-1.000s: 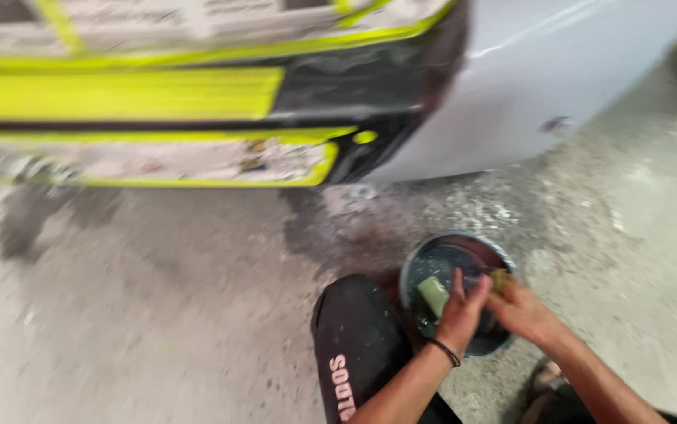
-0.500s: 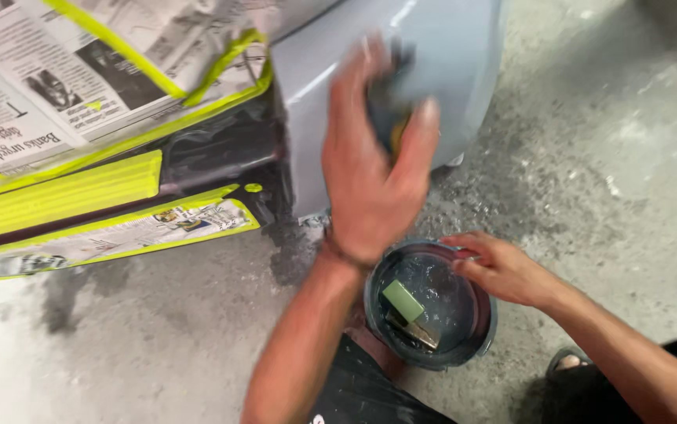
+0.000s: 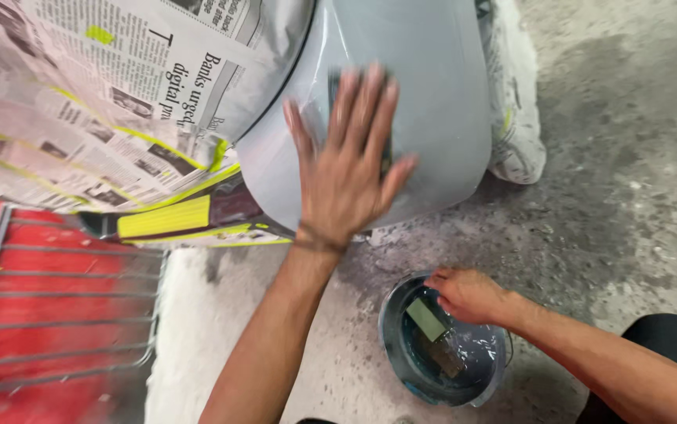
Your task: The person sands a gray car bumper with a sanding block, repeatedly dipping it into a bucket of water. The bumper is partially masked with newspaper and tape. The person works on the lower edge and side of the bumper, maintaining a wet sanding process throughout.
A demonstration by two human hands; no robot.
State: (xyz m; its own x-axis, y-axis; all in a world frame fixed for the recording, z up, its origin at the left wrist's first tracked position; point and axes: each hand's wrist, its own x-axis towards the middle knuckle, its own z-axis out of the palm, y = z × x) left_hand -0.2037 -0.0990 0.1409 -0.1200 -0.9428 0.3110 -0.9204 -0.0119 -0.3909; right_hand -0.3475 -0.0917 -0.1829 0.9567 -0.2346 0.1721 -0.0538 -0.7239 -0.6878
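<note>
Rough concrete floor (image 3: 629,196); grey car panel (image 3: 432,94) masked with newspaper (image 3: 118,102). Left hand (image 3: 350,169), fingers spread flat, presses what looks like a dark sanding pad (image 3: 333,82) against panel. Right hand (image 3: 468,294) grips rim of water bucket (image 3: 401,357); green block (image 3: 426,319) inside

The left hand (image 3: 350,169) lies flat on a pad (image 3: 385,157) against the car panel (image 3: 440,102), with newspaper (image 3: 118,102) to its left, while below, the right hand (image 3: 468,294) rests on a bucket (image 3: 401,369) holding a block (image 3: 426,319).
</note>
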